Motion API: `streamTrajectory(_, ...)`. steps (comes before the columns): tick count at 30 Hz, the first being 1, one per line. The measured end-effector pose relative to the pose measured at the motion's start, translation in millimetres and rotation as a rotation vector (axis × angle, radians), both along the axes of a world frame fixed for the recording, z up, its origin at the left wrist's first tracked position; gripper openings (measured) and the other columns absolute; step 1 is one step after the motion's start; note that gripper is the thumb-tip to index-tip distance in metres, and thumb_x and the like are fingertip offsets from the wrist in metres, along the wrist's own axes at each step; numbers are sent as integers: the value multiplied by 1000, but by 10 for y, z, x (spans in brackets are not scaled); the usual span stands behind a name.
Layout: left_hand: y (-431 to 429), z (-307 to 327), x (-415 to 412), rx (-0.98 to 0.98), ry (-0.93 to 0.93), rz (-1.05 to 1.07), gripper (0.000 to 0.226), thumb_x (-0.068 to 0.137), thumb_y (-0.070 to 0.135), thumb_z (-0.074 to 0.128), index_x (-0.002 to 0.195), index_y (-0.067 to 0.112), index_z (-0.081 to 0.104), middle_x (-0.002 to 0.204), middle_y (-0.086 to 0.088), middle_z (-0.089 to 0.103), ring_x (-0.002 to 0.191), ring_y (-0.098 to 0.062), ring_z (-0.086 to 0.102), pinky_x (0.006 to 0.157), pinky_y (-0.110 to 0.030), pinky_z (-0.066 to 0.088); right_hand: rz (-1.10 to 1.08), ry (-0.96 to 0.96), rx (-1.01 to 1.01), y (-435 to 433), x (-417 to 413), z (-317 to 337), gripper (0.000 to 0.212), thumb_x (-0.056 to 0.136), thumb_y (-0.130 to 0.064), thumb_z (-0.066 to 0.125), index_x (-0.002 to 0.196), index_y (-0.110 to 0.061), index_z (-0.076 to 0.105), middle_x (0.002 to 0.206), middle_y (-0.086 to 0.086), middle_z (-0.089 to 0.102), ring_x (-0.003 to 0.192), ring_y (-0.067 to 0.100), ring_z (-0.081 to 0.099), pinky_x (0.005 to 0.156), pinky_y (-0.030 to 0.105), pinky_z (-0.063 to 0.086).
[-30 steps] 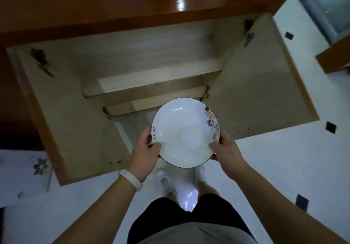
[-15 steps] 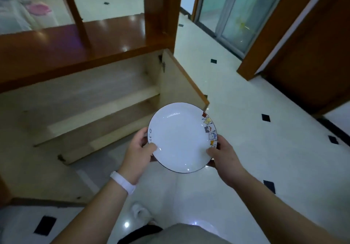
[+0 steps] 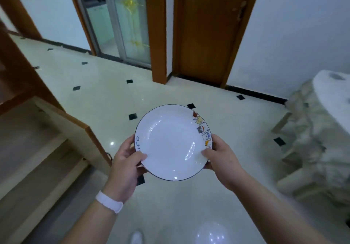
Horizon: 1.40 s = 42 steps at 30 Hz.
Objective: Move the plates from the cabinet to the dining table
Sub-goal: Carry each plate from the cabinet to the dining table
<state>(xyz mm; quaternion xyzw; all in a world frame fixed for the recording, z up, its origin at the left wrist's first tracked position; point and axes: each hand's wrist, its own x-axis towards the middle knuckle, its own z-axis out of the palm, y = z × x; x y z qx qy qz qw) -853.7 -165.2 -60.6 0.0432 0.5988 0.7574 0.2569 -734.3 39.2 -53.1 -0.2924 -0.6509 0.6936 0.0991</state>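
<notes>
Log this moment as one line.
stage: carry | plate: empty, held | left hand: grips left rim | right hand: grips right rim | cabinet door: open

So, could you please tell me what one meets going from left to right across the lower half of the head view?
Open cabinet → left hand → plate, gripped at its two sides → right hand → cloth-covered table at the right edge.

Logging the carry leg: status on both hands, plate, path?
Left hand and right hand grip the plate at opposite rims. Plate roughly level above the floor. Open cabinet door close on the left; cloth-covered table to the right.
</notes>
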Motion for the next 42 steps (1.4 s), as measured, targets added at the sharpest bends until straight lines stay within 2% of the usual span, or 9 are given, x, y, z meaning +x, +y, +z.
streamTrajectory(3, 584, 107, 144, 6, 0, -142, 56, 65, 6, 55, 113, 32, 65, 100, 0, 73, 77, -21, 66, 61, -38, 54, -139, 30, 7, 402, 419, 80, 47, 85, 9, 39, 109, -23, 64, 99, 1, 74, 83, 17, 70, 64, 30, 57)
streamTrajectory(7, 1311, 245, 319, 10, 27, -330, 58, 66, 5, 54, 119, 26, 63, 104, -1, 71, 81, -22, 65, 64, -38, 55, -332, 73, 5, 821, 916, 190, 48, 85, 9, 40, 111, -24, 63, 100, 0, 75, 87, 18, 71, 67, 35, 59)
streamTrajectory(11, 1908, 348, 541, 23, 32, -468, 51, 80, -6, 49, 120, 22, 62, 101, -3, 69, 73, -19, 62, 58, -34, 53, -460, 102, 19, 1095, 1356, 329, 48, 86, 11, 39, 112, -22, 63, 98, -2, 76, 84, 16, 72, 66, 34, 59)
streamTrajectory(16, 2461, 359, 790, 29, 42, -592, 51, 80, -5, 49, 120, 24, 62, 101, -3, 69, 76, -20, 61, 64, -38, 55, -596, 114, 19, 1399, 1741, 375, 46, 86, 11, 40, 109, -21, 64, 99, 1, 75, 84, 18, 72, 63, 33, 58)
streamTrajectory(20, 2834, 350, 818, 15, 40, -704, 55, 74, -1, 52, 121, 25, 61, 99, -2, 69, 72, -16, 63, 59, -34, 55, -694, 114, 4, 1631, 1831, 315, 47, 85, 12, 41, 113, -19, 63, 102, 4, 75, 87, 23, 72, 64, 36, 58)
streamTrajectory(27, 3722, 168, 414, -5, 12, -840, 53, 85, -10, 43, 121, 25, 62, 101, -3, 69, 74, -15, 64, 65, -37, 55, -824, 68, 0, 2264, 1521, 165, 47, 84, 10, 42, 114, -20, 63, 101, 5, 74, 89, 26, 71, 65, 37, 58)
streamTrajectory(31, 4340, 165, -33, -3, -18, -911, 56, 85, -11, 43, 121, 27, 61, 101, -2, 70, 73, -14, 66, 61, -36, 55, -898, 61, -9, 2687, 1100, 147, 48, 79, 2, 46, 117, -23, 62, 103, 4, 74, 90, 26, 71, 65, 36, 58)
streamTrajectory(35, 4902, 206, -464, 8, -42, -977, 57, 75, -6, 52, 119, 29, 63, 103, -5, 67, 78, -20, 63, 61, -36, 55, -963, 27, -7, 3114, 705, 177, 48, 87, 10, 42, 115, -24, 62, 103, 4, 75, 91, 25, 72, 68, 39, 60)
streamTrajectory(42, 5763, 222, -1042, 3, -42, -1068, 59, 83, -13, 42, 122, 27, 61, 105, -5, 67, 79, -21, 61, 57, -32, 54, -1064, 13, 6, 3746, 124, 198, 49, 87, 10, 42, 117, -23, 61, 103, 2, 75, 91, 26, 72, 70, 40, 59)
